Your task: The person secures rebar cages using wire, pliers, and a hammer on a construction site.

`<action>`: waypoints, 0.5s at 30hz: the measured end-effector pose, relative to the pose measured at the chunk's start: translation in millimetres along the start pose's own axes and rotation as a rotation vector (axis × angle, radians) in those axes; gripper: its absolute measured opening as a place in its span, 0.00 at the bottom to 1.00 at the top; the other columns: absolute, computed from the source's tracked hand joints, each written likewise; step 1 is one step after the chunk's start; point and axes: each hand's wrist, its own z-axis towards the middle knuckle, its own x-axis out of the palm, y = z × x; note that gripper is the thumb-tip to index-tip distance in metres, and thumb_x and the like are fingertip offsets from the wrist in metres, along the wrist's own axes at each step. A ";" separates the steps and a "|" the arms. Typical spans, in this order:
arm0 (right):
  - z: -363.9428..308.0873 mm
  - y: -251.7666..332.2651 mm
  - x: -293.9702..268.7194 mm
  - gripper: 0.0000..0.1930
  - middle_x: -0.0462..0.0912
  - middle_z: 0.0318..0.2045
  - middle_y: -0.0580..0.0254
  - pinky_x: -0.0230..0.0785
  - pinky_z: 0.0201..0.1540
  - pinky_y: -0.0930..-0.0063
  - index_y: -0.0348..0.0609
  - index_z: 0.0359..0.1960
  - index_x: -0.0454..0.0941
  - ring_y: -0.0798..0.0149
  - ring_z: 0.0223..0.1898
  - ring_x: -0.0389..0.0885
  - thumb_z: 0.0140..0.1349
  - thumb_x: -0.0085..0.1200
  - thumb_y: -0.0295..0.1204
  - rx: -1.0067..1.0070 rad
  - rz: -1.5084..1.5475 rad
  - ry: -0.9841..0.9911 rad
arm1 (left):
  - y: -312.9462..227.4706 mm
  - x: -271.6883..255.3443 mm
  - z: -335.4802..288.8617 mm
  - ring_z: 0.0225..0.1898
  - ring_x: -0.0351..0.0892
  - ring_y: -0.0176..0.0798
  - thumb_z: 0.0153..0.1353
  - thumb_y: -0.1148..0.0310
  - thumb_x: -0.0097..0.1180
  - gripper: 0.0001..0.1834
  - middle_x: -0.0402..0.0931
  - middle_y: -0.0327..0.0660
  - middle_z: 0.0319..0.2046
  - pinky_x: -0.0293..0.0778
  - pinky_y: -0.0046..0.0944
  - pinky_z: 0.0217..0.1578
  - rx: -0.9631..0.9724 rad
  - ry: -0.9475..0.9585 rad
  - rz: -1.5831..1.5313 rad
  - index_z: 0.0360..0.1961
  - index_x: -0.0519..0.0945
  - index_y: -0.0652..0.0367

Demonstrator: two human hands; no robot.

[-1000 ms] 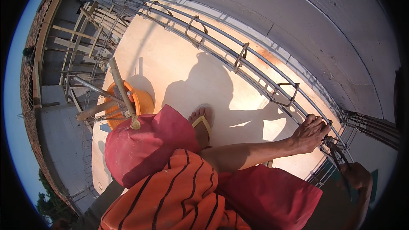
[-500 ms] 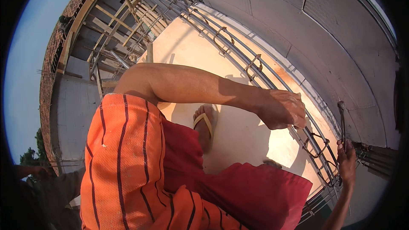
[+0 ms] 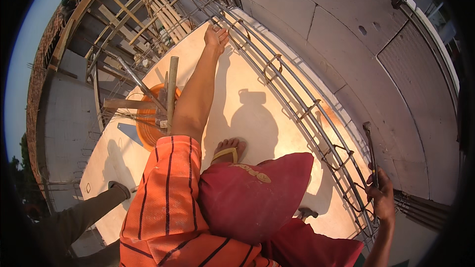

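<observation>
Holding out the left hand (image 3: pixel 216 39), loosely spread, apparently empty, right beside the rebar cage (image 3: pixel 309 111); can't tell whether touching. Clasping a dark metal tool (image 3: pixel 370 153) in the right hand (image 3: pixel 382 200), with block wall (image 3: pixel 346 44) beyond it. Crowded left of the outstretched hand by stacked poles (image 3: pixel 168 12), behind it by an orange bucket (image 3: pixel 146 127) and upright wooden handle (image 3: pixel 172 89).

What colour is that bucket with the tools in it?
Orange bucket, clearest in the head view.

The tool (image 3: pixel 370 141) and bars (image 3: pixel 316 102) look metal, the basin (image 3: pixel 145 131) smooth plastic.
</observation>
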 end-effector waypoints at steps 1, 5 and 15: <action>3.1 24.5 11.9 0.27 0.68 0.27 0.71 0.57 0.21 0.84 0.34 0.57 0.68 0.79 0.20 0.63 0.51 0.50 0.22 0.039 0.079 0.045 | 3.6 3.9 10.8 0.40 0.74 0.40 0.71 0.51 0.34 0.29 0.75 0.47 0.45 0.70 0.39 0.40 -0.025 -0.005 -0.008 0.61 0.63 0.64; 32.1 94.3 56.7 0.29 0.67 0.27 0.73 0.52 0.18 0.84 0.35 0.62 0.65 0.81 0.18 0.60 0.58 0.54 0.30 0.149 0.187 0.169 | 8.0 32.2 38.6 0.36 0.75 0.39 0.71 0.48 0.31 0.26 0.75 0.43 0.41 0.71 0.38 0.36 0.020 0.183 -0.193 0.53 0.69 0.59; 143.3 251.3 162.6 0.33 0.65 0.23 0.71 0.61 0.21 0.79 0.39 0.69 0.54 0.79 0.19 0.61 0.63 0.49 0.31 -0.220 -0.144 -0.384 | 27.2 41.0 24.8 0.22 0.65 0.35 0.67 0.44 0.32 0.27 0.64 0.38 0.18 0.68 0.37 0.27 0.147 0.108 -0.367 0.30 0.68 0.57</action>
